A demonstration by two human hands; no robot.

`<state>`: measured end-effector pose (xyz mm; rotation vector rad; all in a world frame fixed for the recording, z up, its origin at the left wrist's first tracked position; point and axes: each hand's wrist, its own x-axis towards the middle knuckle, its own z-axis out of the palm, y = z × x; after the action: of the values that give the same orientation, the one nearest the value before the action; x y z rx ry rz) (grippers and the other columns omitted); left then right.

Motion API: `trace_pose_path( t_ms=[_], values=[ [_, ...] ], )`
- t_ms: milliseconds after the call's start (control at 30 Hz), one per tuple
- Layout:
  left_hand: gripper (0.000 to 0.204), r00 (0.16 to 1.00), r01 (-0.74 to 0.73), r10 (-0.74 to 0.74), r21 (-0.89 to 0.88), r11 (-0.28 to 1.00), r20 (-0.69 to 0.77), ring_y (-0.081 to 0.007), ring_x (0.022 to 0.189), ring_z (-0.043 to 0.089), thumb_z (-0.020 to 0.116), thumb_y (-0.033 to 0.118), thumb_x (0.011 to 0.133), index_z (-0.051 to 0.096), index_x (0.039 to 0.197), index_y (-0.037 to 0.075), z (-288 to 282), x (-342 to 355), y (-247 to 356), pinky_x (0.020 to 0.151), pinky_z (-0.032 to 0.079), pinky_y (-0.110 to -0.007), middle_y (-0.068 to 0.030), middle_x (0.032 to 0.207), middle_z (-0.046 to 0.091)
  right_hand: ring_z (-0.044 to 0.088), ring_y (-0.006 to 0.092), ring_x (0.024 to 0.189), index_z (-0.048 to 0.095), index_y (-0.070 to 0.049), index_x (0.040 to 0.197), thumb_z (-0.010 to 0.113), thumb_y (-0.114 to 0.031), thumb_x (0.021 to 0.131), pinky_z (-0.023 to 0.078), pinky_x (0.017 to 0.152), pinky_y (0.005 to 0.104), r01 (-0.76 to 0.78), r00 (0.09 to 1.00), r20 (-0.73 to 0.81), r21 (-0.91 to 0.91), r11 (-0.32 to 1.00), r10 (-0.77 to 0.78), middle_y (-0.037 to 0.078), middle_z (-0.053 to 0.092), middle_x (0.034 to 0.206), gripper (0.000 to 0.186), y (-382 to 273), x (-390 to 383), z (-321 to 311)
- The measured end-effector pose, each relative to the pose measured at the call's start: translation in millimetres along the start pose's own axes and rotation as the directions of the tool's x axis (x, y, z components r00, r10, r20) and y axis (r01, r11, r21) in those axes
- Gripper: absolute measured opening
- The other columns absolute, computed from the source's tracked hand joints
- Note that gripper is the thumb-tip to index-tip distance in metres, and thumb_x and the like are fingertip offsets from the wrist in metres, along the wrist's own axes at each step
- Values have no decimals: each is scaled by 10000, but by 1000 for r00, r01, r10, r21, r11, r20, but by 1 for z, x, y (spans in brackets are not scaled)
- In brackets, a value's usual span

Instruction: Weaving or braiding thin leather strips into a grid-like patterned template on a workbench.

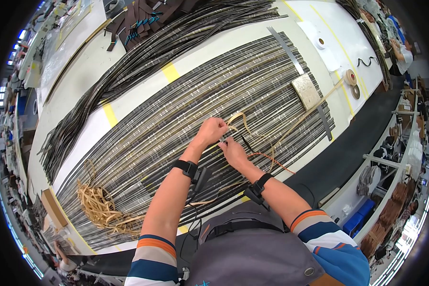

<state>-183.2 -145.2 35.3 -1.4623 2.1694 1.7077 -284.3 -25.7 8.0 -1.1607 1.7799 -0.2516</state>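
Striped dark grey, tan and white strips (176, 114) lie side by side across the table, under both my hands. My left hand (211, 130) is closed in a pinch, with a curled tan tape (245, 123) running from its fingertips. Just beside it, my right hand (235, 152) is closed around a small, partly metallic thing that the fingers mostly hide. An orange cord (271, 157) trails away from the right hand over the strips. A black narrow piece (246, 142) shows close to its fingers.
A tangled heap of tan tape (99, 206) lies at the left. Across the strips' right end rests a metal ruler (287, 51) with a tan block (306, 91) on it. Tape rolls (350, 77) sit at the far right. A long dark bundle (114, 81) lies behind.
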Motion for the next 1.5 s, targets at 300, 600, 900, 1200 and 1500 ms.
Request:
trace_pose_path(
  t_ms=[300, 600, 900, 1200, 1500],
  values=[
    [214, 1000, 16, -17, -36, 999, -26, -174, 611, 549, 639, 209, 796, 652, 829, -2, 0, -1, 4, 588, 448, -344, -90, 689, 619, 469, 261, 477, 502, 72, 1002, 501, -323, 958, 366, 457, 408, 24, 998, -62, 78, 997, -19, 135, 499, 594, 397, 2, -7, 2],
    [174, 996, -34, 26, -90, 995, -86, -144, 628, 535, 625, 174, 809, 606, 845, 5, -11, -26, -4, 578, 430, -319, -53, 675, 578, 493, 134, 545, 547, -18, 908, 576, -318, 900, 403, 512, 319, 43, 974, 178, 466, 884, -141, 37, 519, 635, 302, -24, -75, -89],
    [184, 997, 49, -33, -217, 975, 75, -93, 577, 508, 580, 200, 864, 598, 863, 17, -5, -113, -2, 523, 404, -266, -7, 626, 536, 609, 334, 892, 560, 43, 1100, 600, -294, 870, 492, 774, 396, 184, 773, -545, -298, 937, -325, 204, 627, 982, 410, 6, 23, -170],
    [209, 997, 68, -55, -253, 965, 57, -90, 574, 478, 596, 200, 854, 624, 889, -4, -11, -187, 31, 514, 389, -278, -6, 634, 543, 617, 254, 994, 600, 9, 1080, 702, -257, 778, 489, 855, 360, 576, 741, 319, 150, 804, -590, 158, 647, 1035, 415, -88, -75, -103],
    [259, 999, 12, -20, -181, 983, -44, -89, 582, 473, 612, 139, 814, 605, 1009, -32, -15, -233, 47, 523, 394, -272, -5, 643, 528, 636, 258, 845, 615, -1, 1028, 683, -217, 795, 486, 734, 359, 525, 737, 472, 51, 849, -484, 141, 661, 915, 325, -96, -118, -99]
  ],
)
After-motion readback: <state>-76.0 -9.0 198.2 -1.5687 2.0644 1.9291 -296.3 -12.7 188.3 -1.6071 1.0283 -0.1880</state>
